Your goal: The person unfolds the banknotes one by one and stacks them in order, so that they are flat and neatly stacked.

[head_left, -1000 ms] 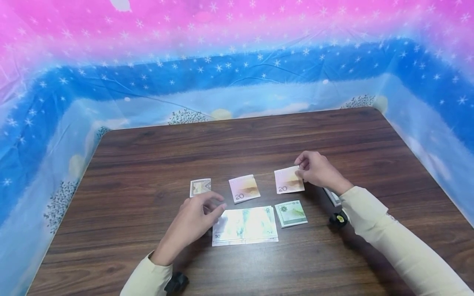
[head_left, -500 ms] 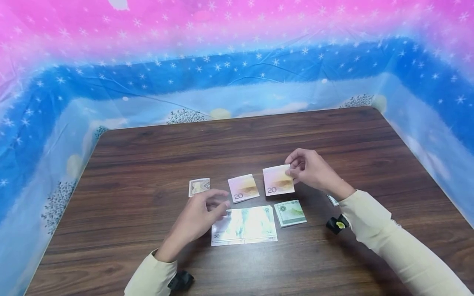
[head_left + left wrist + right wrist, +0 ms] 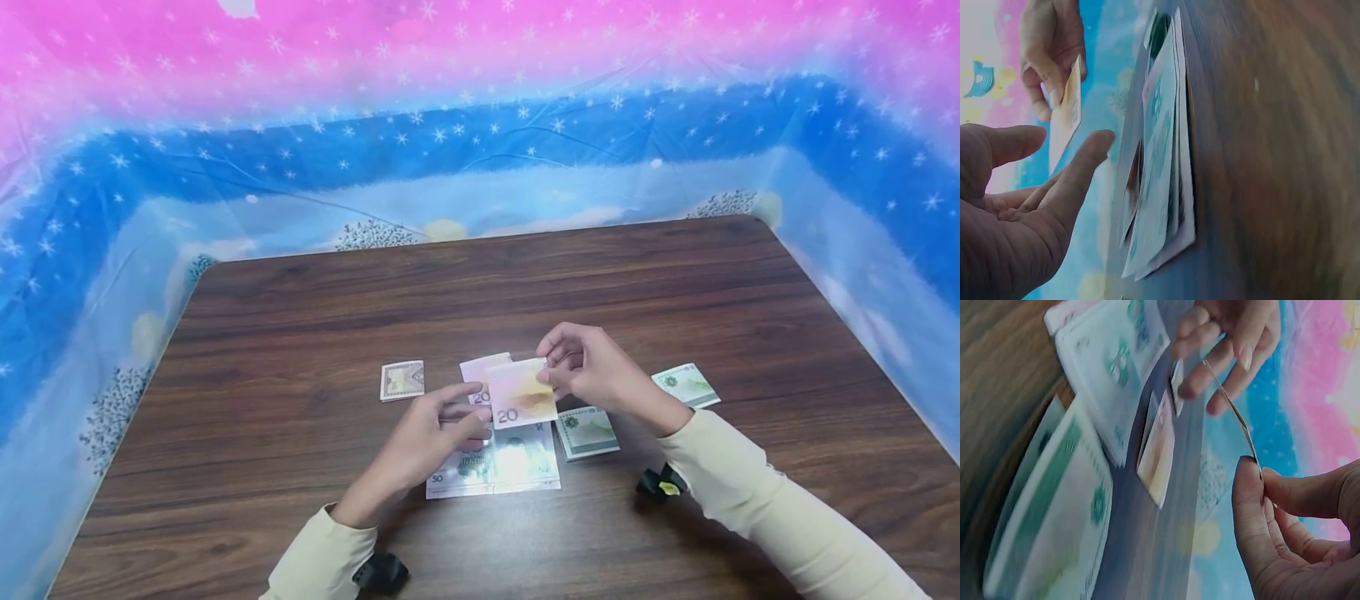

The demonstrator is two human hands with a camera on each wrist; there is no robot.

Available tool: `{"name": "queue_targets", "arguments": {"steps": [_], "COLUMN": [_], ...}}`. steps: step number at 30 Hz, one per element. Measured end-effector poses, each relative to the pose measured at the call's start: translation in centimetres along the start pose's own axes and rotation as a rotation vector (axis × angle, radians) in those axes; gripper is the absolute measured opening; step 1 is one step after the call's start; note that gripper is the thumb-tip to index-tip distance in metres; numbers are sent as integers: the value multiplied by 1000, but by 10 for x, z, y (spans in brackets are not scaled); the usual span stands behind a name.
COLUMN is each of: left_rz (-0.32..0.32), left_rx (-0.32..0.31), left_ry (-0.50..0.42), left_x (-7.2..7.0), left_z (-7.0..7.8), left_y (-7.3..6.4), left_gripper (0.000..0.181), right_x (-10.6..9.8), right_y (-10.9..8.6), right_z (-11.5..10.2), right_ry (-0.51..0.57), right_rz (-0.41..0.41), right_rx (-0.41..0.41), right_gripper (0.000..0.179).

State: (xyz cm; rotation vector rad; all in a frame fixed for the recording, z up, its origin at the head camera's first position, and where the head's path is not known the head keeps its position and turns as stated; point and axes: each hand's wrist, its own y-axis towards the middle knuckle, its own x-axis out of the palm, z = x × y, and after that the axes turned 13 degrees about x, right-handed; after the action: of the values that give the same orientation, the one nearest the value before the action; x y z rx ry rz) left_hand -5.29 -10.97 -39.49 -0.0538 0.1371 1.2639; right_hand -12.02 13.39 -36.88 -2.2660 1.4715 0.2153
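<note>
My right hand (image 3: 596, 371) pinches a folded 20 banknote (image 3: 521, 396) by its upper right edge, above the table. In the right wrist view the held banknote (image 3: 1241, 419) shows nearly edge-on between thumb and fingers. My left hand (image 3: 431, 433) lies at the note's left side, thumb and fingers parted with a gap in the left wrist view. Behind the held note, another folded 20 banknote (image 3: 476, 367) is partly covered. Below it lies a stack of 50 banknotes (image 3: 525, 471), its left part behind my left hand.
A folded green banknote (image 3: 588, 437) lies right of the 50s stack, with a second green banknote (image 3: 686, 385) farther right, partly behind my right wrist. A small folded brownish banknote (image 3: 402, 380) sits at the left. The brown wooden table (image 3: 300, 325) is bordered by a patterned cloth (image 3: 465, 183).
My right hand has lifted the 20 banknote and carried it left, over the other 20 note and the stack's edge. My left hand has shifted slightly right. The right green note has come into view.
</note>
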Motion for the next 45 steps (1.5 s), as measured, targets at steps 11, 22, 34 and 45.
{"name": "queue_targets", "arguments": {"steps": [11,22,34,45], "left_rz": [113,118,97,77], "left_rx": [-63,-67,-47,-21], "left_ry": [-210,-236,-261,-221], "left_x": [0,-1,1,2], "left_z": [-1,9,6,4], "left_y": [-3,-4,2,2], "left_gripper": [37,43,35,34], "right_x": [20,32,41,51], "right_y": [-4,-5,-13,-17], "right_z": [1,8,8,7], "right_ry": [190,173,224,301], "right_rz": [-65,-44,-199,-244], "right_rx": [41,97,151,144], "right_gripper": [26,24,60,65]}}
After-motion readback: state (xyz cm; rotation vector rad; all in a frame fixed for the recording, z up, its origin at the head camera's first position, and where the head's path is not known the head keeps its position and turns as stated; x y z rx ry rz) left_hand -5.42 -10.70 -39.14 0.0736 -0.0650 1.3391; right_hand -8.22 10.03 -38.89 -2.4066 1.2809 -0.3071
